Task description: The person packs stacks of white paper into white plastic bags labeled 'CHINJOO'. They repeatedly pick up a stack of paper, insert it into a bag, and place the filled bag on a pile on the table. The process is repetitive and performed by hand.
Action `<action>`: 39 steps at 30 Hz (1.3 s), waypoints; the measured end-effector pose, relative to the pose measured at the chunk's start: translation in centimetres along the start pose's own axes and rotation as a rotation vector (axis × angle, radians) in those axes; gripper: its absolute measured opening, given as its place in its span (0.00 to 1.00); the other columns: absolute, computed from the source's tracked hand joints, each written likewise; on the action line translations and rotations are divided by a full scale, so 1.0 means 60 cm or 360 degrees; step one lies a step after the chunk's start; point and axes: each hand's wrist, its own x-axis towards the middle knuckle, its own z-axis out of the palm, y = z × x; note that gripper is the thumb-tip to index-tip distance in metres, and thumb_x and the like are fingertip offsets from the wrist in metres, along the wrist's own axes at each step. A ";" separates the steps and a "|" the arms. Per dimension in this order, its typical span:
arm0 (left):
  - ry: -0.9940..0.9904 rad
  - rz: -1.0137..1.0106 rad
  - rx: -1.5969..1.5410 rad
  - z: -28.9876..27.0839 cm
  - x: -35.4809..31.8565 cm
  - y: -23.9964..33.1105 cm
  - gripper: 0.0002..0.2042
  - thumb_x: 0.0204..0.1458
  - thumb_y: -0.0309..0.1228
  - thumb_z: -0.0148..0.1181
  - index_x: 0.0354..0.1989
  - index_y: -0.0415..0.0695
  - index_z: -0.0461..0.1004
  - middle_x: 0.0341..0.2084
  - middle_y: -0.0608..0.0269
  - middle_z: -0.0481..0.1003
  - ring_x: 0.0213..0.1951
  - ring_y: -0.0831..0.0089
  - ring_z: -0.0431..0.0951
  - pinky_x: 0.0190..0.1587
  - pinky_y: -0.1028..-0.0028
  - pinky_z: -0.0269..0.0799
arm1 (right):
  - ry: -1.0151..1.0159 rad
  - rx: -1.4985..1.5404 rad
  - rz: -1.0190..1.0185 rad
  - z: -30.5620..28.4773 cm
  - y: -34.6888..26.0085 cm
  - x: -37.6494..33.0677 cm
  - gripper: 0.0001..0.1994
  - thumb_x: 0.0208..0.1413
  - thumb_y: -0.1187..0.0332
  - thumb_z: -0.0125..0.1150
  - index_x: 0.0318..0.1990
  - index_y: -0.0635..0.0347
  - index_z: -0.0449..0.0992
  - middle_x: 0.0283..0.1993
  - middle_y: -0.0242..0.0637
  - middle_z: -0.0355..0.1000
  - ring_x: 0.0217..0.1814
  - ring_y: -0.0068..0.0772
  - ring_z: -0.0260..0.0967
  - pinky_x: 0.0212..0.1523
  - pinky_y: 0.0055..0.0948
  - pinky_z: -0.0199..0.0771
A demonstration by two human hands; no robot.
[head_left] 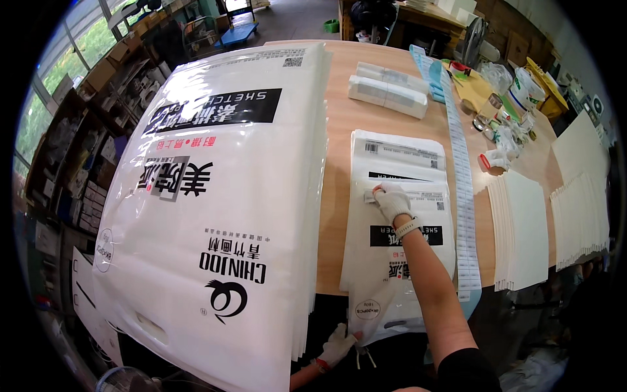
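A stack of clear-and-white printed plastic bags (pixel 424 261) lies in front of me, the top one set lower than those beneath. My right hand (pixel 393 201), in a white glove with bare fingertips, reaches over the top bag. Its fingers are closed and pressed on a small white label (pixel 370 196) near the bag's upper left edge. Gloved as well, my left hand (pixel 336 346) is at the bag's lower left corner, its fingertips closed on the edge; part of its grip is hidden. Right of the bags runs a long strip of printed labels (pixel 465 215).
A tall pile of large printed plastic bags (pixel 222 215) covers the table's left side. Two wrapped white bundles (pixel 388 97) lie toward the back. Fanned white paper sheets (pixel 522 228) are on the right, below scattered tape and jars (pixel 493 117). The wooden table (pixel 339 215) ends near my body.
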 end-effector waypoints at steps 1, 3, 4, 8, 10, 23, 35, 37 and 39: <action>-0.0017 -0.0013 -0.0014 -0.003 0.004 -0.001 0.26 0.48 0.48 0.53 0.45 0.38 0.64 0.34 0.47 0.72 0.40 0.55 0.73 0.43 0.65 0.66 | -0.0029 0.0002 0.0048 -0.005 -0.008 -0.005 0.11 0.49 0.60 0.49 0.35 0.50 0.77 0.36 0.41 0.73 0.39 0.43 0.70 0.40 0.35 0.69; -0.0041 -0.0037 -0.0011 -0.005 0.004 -0.004 0.24 0.48 0.48 0.53 0.41 0.38 0.64 0.33 0.47 0.72 0.39 0.55 0.73 0.41 0.65 0.66 | -0.0046 -0.0016 0.0060 -0.003 -0.005 -0.001 0.12 0.49 0.60 0.49 0.35 0.50 0.77 0.37 0.41 0.73 0.40 0.43 0.70 0.40 0.35 0.69; -0.0046 -0.0047 0.0009 -0.015 -0.006 0.017 0.23 0.48 0.49 0.52 0.39 0.38 0.64 0.32 0.46 0.72 0.38 0.55 0.73 0.40 0.65 0.66 | -0.0052 -0.0023 0.0064 -0.003 -0.005 0.000 0.12 0.50 0.60 0.49 0.35 0.49 0.77 0.37 0.41 0.73 0.40 0.43 0.70 0.40 0.35 0.69; -0.0079 -0.0010 0.0002 -0.015 -0.002 0.011 0.23 0.49 0.50 0.50 0.34 0.37 0.62 0.28 0.46 0.70 0.34 0.55 0.72 0.37 0.65 0.65 | -0.0047 -0.0110 0.0053 -0.002 -0.007 0.001 0.12 0.50 0.60 0.48 0.35 0.48 0.77 0.37 0.41 0.73 0.41 0.44 0.70 0.41 0.36 0.69; -0.0069 0.0024 -0.0005 -0.013 -0.002 0.008 0.23 0.49 0.50 0.50 0.33 0.37 0.62 0.28 0.46 0.70 0.33 0.55 0.72 0.36 0.65 0.65 | -0.0022 -0.0120 0.0032 0.003 -0.003 0.003 0.12 0.50 0.59 0.48 0.35 0.48 0.77 0.38 0.41 0.73 0.41 0.44 0.70 0.41 0.37 0.69; -0.0266 0.0021 -0.0536 0.018 0.024 -0.053 0.18 0.54 0.41 0.51 0.40 0.34 0.68 0.33 0.55 0.73 0.36 0.70 0.73 0.41 0.74 0.67 | 0.0135 -0.0399 -0.0161 0.024 -0.005 -0.007 0.12 0.47 0.57 0.54 0.37 0.47 0.76 0.34 0.42 0.73 0.39 0.46 0.70 0.40 0.38 0.69; -0.0386 0.0961 -0.0667 -0.040 -0.057 0.053 0.14 0.58 0.34 0.47 0.45 0.34 0.68 0.35 0.62 0.72 0.36 0.78 0.70 0.40 0.78 0.67 | 0.0656 -0.0329 -0.0236 -0.074 0.138 -0.091 0.11 0.50 0.63 0.50 0.37 0.59 0.67 0.40 0.47 0.67 0.43 0.51 0.63 0.42 0.44 0.64; -0.0326 0.1287 -0.0543 -0.056 -0.051 0.100 0.13 0.57 0.32 0.48 0.44 0.34 0.68 0.32 0.62 0.71 0.32 0.78 0.70 0.36 0.78 0.67 | 0.0781 -0.0342 -0.0315 -0.118 0.166 -0.205 0.09 0.51 0.65 0.51 0.34 0.59 0.68 0.36 0.47 0.67 0.40 0.52 0.64 0.39 0.43 0.64; -0.0312 0.1593 -0.0362 -0.084 -0.064 0.177 0.13 0.56 0.30 0.48 0.44 0.34 0.68 0.29 0.61 0.70 0.27 0.77 0.69 0.31 0.79 0.67 | 0.0720 -0.0510 -0.0069 -0.144 0.216 -0.323 0.16 0.52 0.65 0.50 0.48 0.60 0.65 0.37 0.49 0.68 0.40 0.52 0.65 0.43 0.40 0.66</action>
